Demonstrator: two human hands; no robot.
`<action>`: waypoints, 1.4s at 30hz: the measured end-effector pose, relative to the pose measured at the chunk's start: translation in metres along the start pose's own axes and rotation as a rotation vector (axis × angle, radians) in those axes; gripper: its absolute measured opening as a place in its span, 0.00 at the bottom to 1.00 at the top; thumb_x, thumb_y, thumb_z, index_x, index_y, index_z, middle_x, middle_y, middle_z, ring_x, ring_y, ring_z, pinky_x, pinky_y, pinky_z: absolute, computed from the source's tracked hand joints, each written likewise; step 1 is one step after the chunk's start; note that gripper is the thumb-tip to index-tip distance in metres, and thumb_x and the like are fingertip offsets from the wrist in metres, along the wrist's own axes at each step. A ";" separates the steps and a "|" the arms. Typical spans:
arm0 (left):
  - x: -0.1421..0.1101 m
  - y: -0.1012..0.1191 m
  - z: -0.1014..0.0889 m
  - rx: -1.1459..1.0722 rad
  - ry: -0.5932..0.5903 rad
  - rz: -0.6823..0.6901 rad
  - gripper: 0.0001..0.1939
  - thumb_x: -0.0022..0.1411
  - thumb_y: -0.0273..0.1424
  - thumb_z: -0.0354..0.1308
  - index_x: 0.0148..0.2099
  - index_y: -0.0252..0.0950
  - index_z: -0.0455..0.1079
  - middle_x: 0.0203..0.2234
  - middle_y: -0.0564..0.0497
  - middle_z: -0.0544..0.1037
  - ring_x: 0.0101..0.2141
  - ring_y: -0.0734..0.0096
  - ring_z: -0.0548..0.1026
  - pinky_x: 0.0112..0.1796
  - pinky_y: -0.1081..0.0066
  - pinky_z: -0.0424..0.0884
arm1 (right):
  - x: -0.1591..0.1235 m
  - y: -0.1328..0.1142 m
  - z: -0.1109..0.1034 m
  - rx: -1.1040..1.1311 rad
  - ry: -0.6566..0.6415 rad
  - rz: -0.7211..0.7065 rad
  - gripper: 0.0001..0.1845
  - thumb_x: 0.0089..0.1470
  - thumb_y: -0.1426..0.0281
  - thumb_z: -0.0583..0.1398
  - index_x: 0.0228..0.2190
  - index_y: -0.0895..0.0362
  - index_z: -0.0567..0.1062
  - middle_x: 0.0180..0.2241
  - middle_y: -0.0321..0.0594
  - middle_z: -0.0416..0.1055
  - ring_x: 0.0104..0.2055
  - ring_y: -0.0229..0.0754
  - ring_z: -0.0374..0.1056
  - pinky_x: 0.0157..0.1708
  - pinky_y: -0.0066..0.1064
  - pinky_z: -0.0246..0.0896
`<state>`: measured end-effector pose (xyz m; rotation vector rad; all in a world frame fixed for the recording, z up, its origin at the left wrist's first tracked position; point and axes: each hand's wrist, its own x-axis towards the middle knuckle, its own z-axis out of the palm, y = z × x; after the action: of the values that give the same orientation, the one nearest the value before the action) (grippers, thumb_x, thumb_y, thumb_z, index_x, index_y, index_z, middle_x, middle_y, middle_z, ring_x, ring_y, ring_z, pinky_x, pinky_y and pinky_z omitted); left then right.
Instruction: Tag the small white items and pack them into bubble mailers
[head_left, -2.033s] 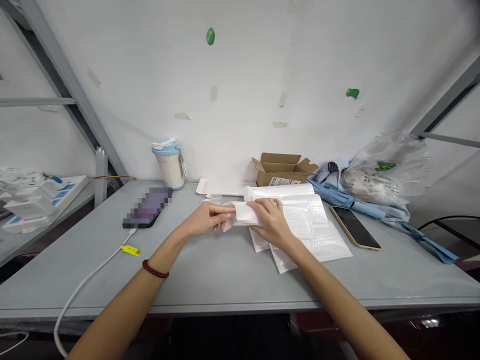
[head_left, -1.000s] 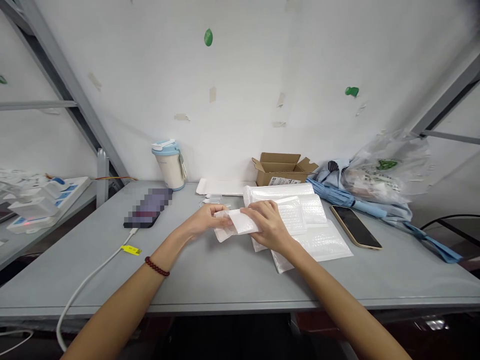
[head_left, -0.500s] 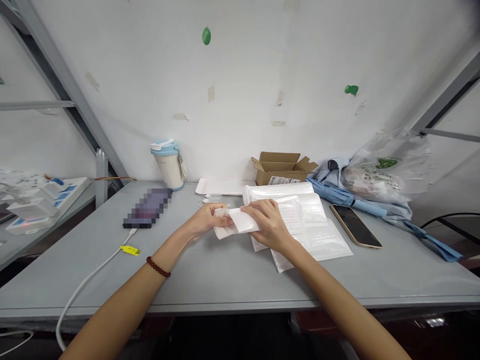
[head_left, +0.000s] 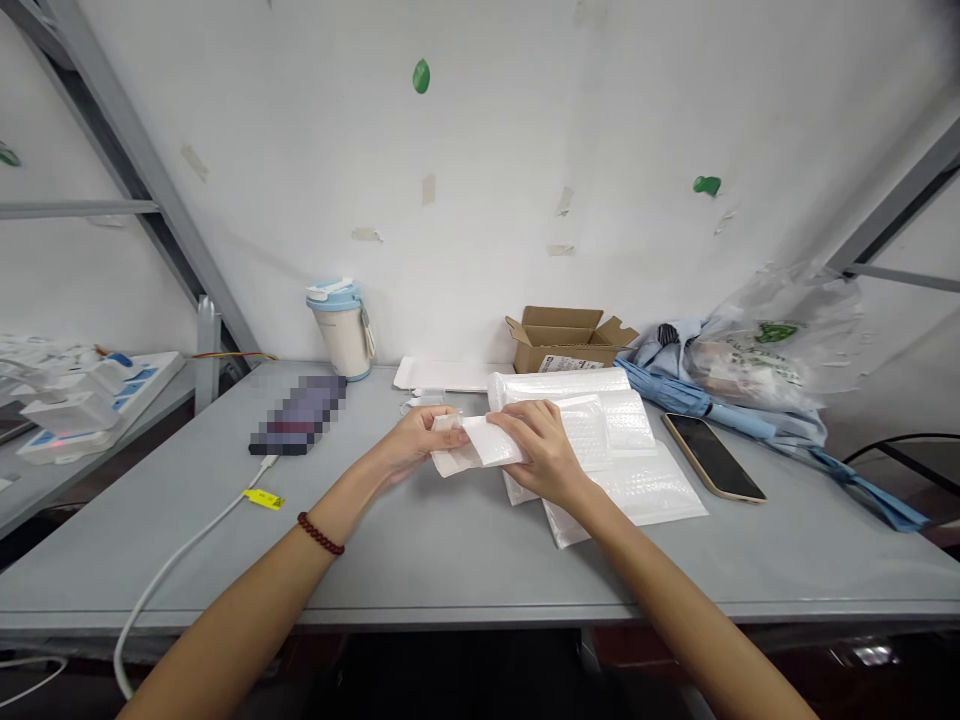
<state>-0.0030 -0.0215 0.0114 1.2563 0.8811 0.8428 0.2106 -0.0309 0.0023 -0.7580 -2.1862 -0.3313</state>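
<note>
Between my hands is a small white bubble mailer (head_left: 493,444), held above the grey desk (head_left: 435,560). My left hand (head_left: 420,440) pinches its left end, where a flap or strip shows, thumb on top. The fingers of my right hand (head_left: 541,450) close over the mailer's right part and hide some of it. Right under and behind my right hand lie several more white bubble mailers (head_left: 637,485), overlapping each other. What is inside the held mailer, if anything, does not show.
A cream and blue cup (head_left: 341,330) stands at the back left, near a blurred-out phone (head_left: 300,415) with a white cable. An opened cardboard box (head_left: 566,340) sits by the wall. To the right are a phone (head_left: 712,455), a folded blue umbrella (head_left: 675,390) and a plastic bag (head_left: 772,340).
Both hands keep their hold on the mailer with almost no visible movement. The whole view has shifted very slightly.
</note>
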 end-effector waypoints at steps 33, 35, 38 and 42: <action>-0.002 -0.005 0.020 0.029 0.238 0.400 0.05 0.55 0.31 0.58 0.34 0.34 0.70 0.27 0.50 0.72 0.30 0.70 0.72 0.26 0.73 0.68 | -0.001 -0.013 0.007 -0.448 0.099 -0.111 0.22 0.48 0.82 0.50 0.45 0.59 0.69 0.37 0.43 0.74 0.43 0.43 0.67 0.53 0.47 0.40; -0.003 -0.009 0.025 0.309 0.287 0.548 0.08 0.55 0.28 0.56 0.39 0.35 0.71 0.32 0.48 0.72 0.33 0.69 0.71 0.28 0.73 0.69 | -0.002 -0.012 0.006 -0.440 0.103 -0.126 0.19 0.49 0.80 0.50 0.42 0.59 0.71 0.37 0.44 0.74 0.43 0.43 0.67 0.53 0.47 0.41; -0.003 -0.016 0.030 0.693 0.333 0.782 0.13 0.56 0.25 0.55 0.45 0.36 0.71 0.40 0.45 0.70 0.37 0.68 0.70 0.30 0.72 0.70 | -0.003 -0.011 0.006 -0.437 0.132 -0.146 0.15 0.49 0.79 0.51 0.38 0.58 0.71 0.37 0.43 0.75 0.42 0.43 0.67 0.52 0.48 0.43; 0.001 -0.022 0.031 0.891 0.336 0.943 0.14 0.60 0.24 0.52 0.48 0.37 0.69 0.43 0.43 0.72 0.42 0.66 0.70 0.35 0.69 0.70 | -0.002 -0.009 0.004 -0.453 0.234 -0.195 0.12 0.50 0.80 0.52 0.32 0.55 0.71 0.35 0.37 0.75 0.42 0.41 0.68 0.52 0.48 0.44</action>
<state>0.0268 -0.0361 -0.0074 2.4554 0.9559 1.5071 0.2037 -0.0373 -0.0022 -0.7017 -1.9842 -0.9894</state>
